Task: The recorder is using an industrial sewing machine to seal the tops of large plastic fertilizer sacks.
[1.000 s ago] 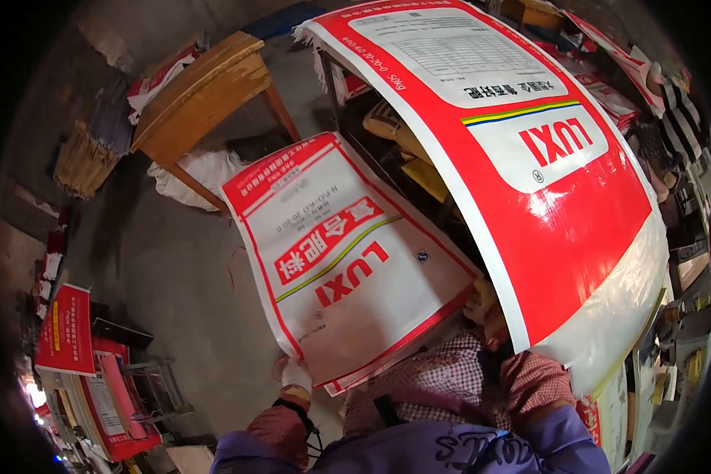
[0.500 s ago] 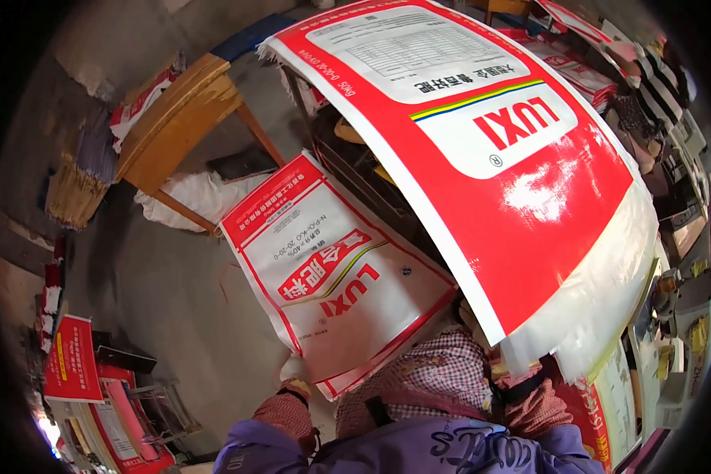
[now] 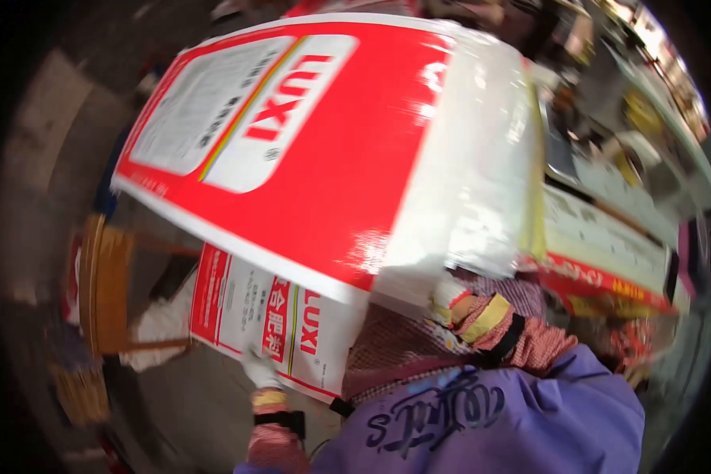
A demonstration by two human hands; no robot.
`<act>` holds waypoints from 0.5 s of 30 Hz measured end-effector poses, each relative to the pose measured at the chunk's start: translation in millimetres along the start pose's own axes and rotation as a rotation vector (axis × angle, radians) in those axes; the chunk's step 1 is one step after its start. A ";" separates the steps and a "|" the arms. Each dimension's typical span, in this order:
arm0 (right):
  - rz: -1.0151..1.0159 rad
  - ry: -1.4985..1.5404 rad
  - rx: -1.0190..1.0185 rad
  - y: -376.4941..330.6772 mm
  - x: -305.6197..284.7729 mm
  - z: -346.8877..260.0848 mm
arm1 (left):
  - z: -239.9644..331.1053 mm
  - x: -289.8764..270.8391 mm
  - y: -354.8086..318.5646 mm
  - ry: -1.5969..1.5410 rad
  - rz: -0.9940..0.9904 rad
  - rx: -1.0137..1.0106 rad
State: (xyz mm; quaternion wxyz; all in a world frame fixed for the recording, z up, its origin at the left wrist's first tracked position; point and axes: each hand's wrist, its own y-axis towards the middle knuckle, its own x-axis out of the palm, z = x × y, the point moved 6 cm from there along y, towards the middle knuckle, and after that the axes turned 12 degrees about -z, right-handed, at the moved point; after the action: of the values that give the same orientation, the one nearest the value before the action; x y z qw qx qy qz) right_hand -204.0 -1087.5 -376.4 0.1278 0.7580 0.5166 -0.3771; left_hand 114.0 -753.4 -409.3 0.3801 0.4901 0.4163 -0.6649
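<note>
A large red and white printed sack [image 3: 347,182] lies on top of a pile, with clear plastic liner [image 3: 494,166] sticking out of its right end. Below its near edge hangs a second printed sack [image 3: 237,296], white with a red band. My left hand [image 3: 261,370], in a white glove, is closed over the near edge of this lower sack; motion smears the fingertips. Close to my body, my right hand [image 3: 449,300], gloved as well, is at the liner's near edge. Its fingers are blurred and partly hidden, so whether they grip the liner is unclear.
A wooden stool or bench [image 3: 110,288] stands at the left, beside a crumpled white bag [image 3: 159,336]. To the right is a pale work table [image 3: 600,237] with a red printed front edge. A tape-like roll [image 3: 632,162] sits farther back on that side.
The view has swung round, so the sacks appear turned and farther left. My left hand has moved along the lower sack's edge. My right hand has come into sight beside the liner.
</note>
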 end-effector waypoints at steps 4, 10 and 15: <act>-0.388 -0.045 0.100 -14.9 -21.3 -47.9 | 231.0 -208.1 -16.4 -0.595 0.361 0.661; -0.481 0.661 0.173 -50.0 -70.6 -83.0 | 424.5 -158.3 -112.3 0.211 -0.132 1.358; -0.130 0.895 -0.043 -61.9 -108.2 -67.8 | 440.8 -134.8 -75.5 -0.180 -0.292 1.279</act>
State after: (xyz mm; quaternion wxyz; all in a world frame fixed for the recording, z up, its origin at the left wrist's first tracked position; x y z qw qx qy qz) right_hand -248.3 -1095.5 -241.8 -0.1164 0.8096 0.5753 -0.0086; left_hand -71.7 -1121.0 -188.9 -0.0469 0.5001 -0.0319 -0.8641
